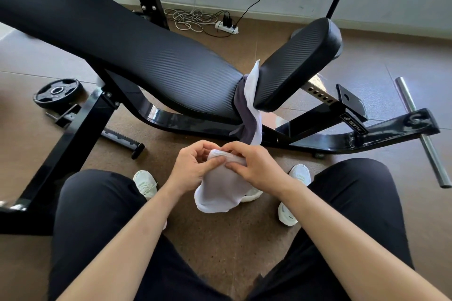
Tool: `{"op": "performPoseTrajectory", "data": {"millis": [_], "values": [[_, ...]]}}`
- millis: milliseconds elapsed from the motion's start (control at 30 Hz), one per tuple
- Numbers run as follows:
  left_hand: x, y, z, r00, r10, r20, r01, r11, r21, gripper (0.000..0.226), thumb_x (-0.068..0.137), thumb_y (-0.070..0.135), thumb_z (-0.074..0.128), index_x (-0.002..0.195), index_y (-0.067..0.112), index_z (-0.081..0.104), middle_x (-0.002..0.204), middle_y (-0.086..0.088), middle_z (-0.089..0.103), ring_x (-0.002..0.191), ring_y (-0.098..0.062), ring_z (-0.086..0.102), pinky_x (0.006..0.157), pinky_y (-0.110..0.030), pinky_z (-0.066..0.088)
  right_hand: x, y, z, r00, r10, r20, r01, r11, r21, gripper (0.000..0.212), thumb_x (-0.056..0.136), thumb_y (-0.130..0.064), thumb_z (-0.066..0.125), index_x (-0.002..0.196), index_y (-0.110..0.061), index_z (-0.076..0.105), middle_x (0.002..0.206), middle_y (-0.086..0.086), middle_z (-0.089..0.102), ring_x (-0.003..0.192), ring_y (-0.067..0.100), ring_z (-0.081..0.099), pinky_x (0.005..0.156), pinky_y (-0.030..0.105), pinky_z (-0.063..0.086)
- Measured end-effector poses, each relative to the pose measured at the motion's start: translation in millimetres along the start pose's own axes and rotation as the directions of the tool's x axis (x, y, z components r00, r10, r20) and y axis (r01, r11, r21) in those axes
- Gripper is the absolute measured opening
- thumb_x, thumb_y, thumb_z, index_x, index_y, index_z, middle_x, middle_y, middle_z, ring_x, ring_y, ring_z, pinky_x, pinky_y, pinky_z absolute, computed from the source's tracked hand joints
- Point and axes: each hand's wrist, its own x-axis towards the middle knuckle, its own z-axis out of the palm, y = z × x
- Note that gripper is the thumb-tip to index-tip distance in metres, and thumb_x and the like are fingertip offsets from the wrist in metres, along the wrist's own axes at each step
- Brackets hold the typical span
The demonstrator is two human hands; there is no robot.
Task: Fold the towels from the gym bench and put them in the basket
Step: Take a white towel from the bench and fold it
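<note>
On the far left I see a black weight plate (56, 92) flat on the floor. My left hand (193, 167) pinches the top edge of a white towel (221, 187), which hangs down between my knees. My right hand (254, 166) grips the same edge, just beside the left. Above them, grey and white towels (249, 107) hang in the gym bench (156, 56) gap. Further right, a frame label (354, 124) is too blurred to read.
</note>
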Motion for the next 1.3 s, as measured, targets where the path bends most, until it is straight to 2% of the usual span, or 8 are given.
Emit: {"op": "performPoseTrajectory", "data": {"millis": [167, 300, 600, 767, 867, 1000, 1133, 1300], "values": [[2.3, -1.6, -5.1, 0.998, -0.050, 0.045, 0.054, 0.995, -0.081, 0.023, 0.096, 0.021, 0.067, 0.118, 0.019, 0.067, 0.108, -0.002, 0.077, 0.105, -0.018, 0.071, 0.089, -0.030, 0.058, -4.1, -5.7, -6.4, 0.999, -0.008, -0.035, 0.011, 0.996, 0.087, 0.031, 0.098, -0.015, 0.064, 0.123, -0.032, 0.061, 0.095, -0.011, 0.068, 0.092, 0.007, 0.066, 0.080, 0.029, 0.054], [2.7, -3.1, -4.9, 0.984, -0.101, 0.145, 0.120, 0.984, -0.131, 0.028, 0.102, 0.010, 0.055, 0.127, 0.017, 0.066, 0.115, -0.004, 0.075, 0.112, -0.018, 0.069, 0.096, -0.031, 0.055, -9.1, -5.2, -19.5, 0.998, -0.033, -0.048, 0.041, 0.982, 0.182, 0.022, 0.096, -0.001, 0.064, 0.105, -0.016, 0.079, 0.105, -0.010, 0.072, 0.101, 0.000, 0.067, 0.085, 0.011, 0.045], [3.6, -12.9, 22.1, 0.915, -0.131, 0.382, 0.063, 0.980, 0.187, 0.043, 0.090, 0.015, 0.075, 0.127, 0.032, 0.063, 0.119, 0.019, 0.067, 0.112, 0.005, 0.061, 0.088, -0.011, 0.050, -26.1, 0.2, -73.3, 0.999, -0.017, 0.031, 0.004, 0.925, 0.380, 0.024, 0.098, 0.005, 0.059, 0.108, -0.005, 0.078, 0.112, 0.000, 0.074, 0.112, 0.012, 0.067, 0.093, 0.020, 0.049], [6.6, -46.4, 24.6, 0.932, -0.181, 0.315, 0.018, 0.888, 0.460, 0.008, 0.089, 0.031, 0.073, 0.093, 0.024, 0.071, 0.091, 0.007, 0.073, 0.088, -0.016, 0.068, 0.082, -0.052, 0.056, -28.8, 8.1, -87.4, 0.987, 0.037, -0.158, 0.033, 0.907, 0.421, 0.023, 0.097, 0.006, 0.059, 0.107, -0.005, 0.077, 0.104, -0.003, 0.076, 0.107, 0.007, 0.067, 0.094, 0.019, 0.048], [7.6, -56.8, 21.5, 0.938, -0.237, 0.254, 0.086, 0.867, 0.492, 0.016, 0.091, 0.034, 0.073, 0.088, 0.019, 0.070, 0.088, 0.001, 0.071, 0.083, -0.021, 0.066, 0.080, -0.050, 0.055, -27.7, 16.2, -91.1, 0.932, 0.131, -0.337, 0.022, 0.910, 0.414, 0.030, 0.096, 0.009, 0.058, 0.105, -0.011, 0.078, 0.111, 0.007, 0.075, 0.112, 0.013, 0.067, 0.100, 0.022, 0.048], [9.2, -58.4, 18.0, 0.959, -0.227, 0.172, 0.146, 0.911, 0.386, 0.016, 0.090, 0.034, 0.075, 0.087, 0.018, 0.072, 0.085, -0.005, 0.071, 0.079, -0.023, 0.066, 0.069, -0.036, 0.051, -25.4, 36.7, -92.8, 0.796, 0.327, -0.509, -0.117, 0.909, 0.400, 0.038, 0.097, 0.005, 0.054, 0.102, -0.025, 0.078, 0.105, -0.010, 0.076, 0.106, 0.000, 0.066, 0.094, 0.016, 0.046], [9.3, -48.2, 13.8, 0.988, -0.150, 0.029, 0.141, 0.969, 0.204, 0.010, 0.093, 0.024, 0.073, 0.098, 0.032, 0.074, 0.089, 0.014, 0.075, 0.080, 0.001, 0.066, 0.068, -0.011, 0.050, -27.3, 61.3, -103.9, 0.628, 0.496, -0.599, -0.241, 0.856, 0.457, 0.036, 0.099, 0.000, 0.052, 0.112, -0.021, 0.077, 0.115, -0.007, 0.073, 0.106, 0.000, 0.063, 0.094, 0.007, 0.044], [8.8, -38.3, 9.9, 0.984, -0.174, -0.034, 0.174, 0.985, 0.006, 0.010, 0.095, 0.016, 0.070, 0.101, 0.022, 0.073, 0.086, 0.006, 0.071, 0.076, 0.003, 0.062, 0.072, -0.016, 0.050, -29.2, 73.7, -108.2, 0.582, 0.543, -0.606, -0.293, 0.835, 0.467, 0.035, 0.099, -0.001, 0.052, 0.113, -0.021, 0.077, 0.102, -0.009, 0.071, 0.081, -0.010, 0.056, 0.081, 0.003, 0.041]]}}
